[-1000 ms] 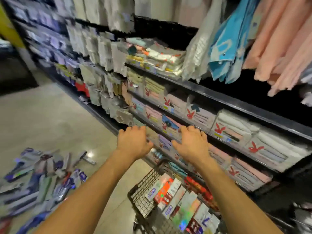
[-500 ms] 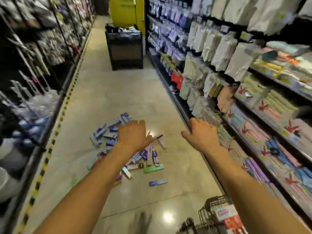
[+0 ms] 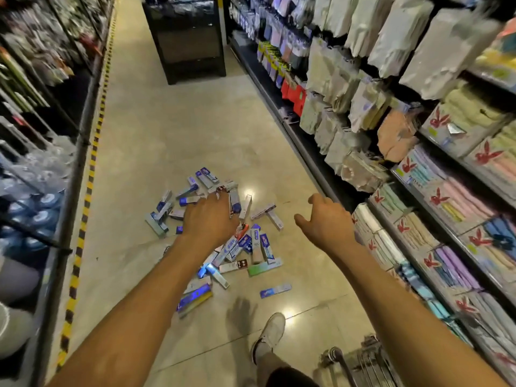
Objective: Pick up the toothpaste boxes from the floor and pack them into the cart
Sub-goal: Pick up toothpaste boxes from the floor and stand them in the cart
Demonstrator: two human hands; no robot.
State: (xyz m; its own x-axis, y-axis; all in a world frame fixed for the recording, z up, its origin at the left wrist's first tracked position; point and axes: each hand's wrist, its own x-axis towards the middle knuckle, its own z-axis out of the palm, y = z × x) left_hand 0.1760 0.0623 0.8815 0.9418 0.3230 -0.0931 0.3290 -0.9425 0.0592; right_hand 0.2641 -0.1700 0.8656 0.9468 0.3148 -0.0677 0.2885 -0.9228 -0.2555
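A loose pile of toothpaste boxes (image 3: 252,245), mostly blue, white and silver, lies scattered on the tan aisle floor ahead of me. One blue box (image 3: 276,290) lies apart at the near edge. My left hand (image 3: 210,219) is stretched out above the pile, palm down, fingers spread, holding nothing. My right hand (image 3: 325,222) hangs in the air to the right of the pile, fingers loosely curled and empty. Only a corner of the wire cart (image 3: 363,361) shows at the bottom right.
Shelves of packaged towels (image 3: 435,219) line the right side. A dark shelf rack (image 3: 42,163) with a yellow-black floor stripe (image 3: 86,196) runs along the left. A black display bin (image 3: 190,37) stands farther down the aisle. My foot in a white shoe (image 3: 269,335) is stepping forward.
My view has swung left from the cart and shelf to the aisle floor. Both empty hands have moved away from the cart toward the pile, and I have stepped closer to it.
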